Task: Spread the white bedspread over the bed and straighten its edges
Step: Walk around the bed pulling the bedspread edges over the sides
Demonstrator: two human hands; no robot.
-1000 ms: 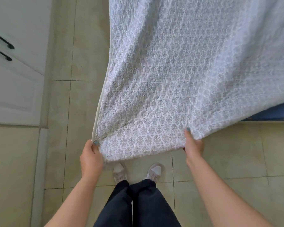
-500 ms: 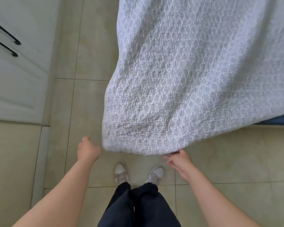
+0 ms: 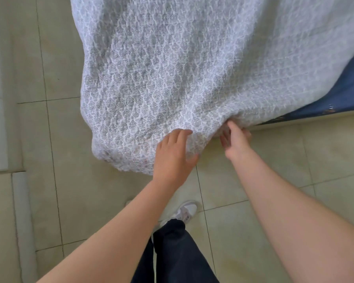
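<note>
white bedspread (image 3: 172, 68): quilted, printed with small grey motifs. it drapes off the corner of the bed and hangs in loose folds towards the tiled floor (image 3: 274, 180), its lowest bulge at lower left. judged soft and limp, with some weight for cloth. the puckered quilting should give good grip, and it is not fragile. it will likely sag wherever it goes unsupported. best taken at the hem, at two points set well apart, so a pull runs along the edge instead of bunching the middle.

bed (image 3: 347, 92): only a blue side shows, at right, left uncovered below the slanting hem.

left hand (image 3: 172, 156): arm reaches forward and across the body. palm down, fingers spread and nearly straight, laid flat on the hanging fold just above its lower edge. it presses, gripping nothing.

right hand (image 3: 236, 139): arm extended, hand at the hem where the cloth meets the bed's base, touching the underside. blur hides whether the fingers pinch the edge, so cannot tell.

shoe (image 3: 185, 211): pale, on the tiles below the left hand.
</note>
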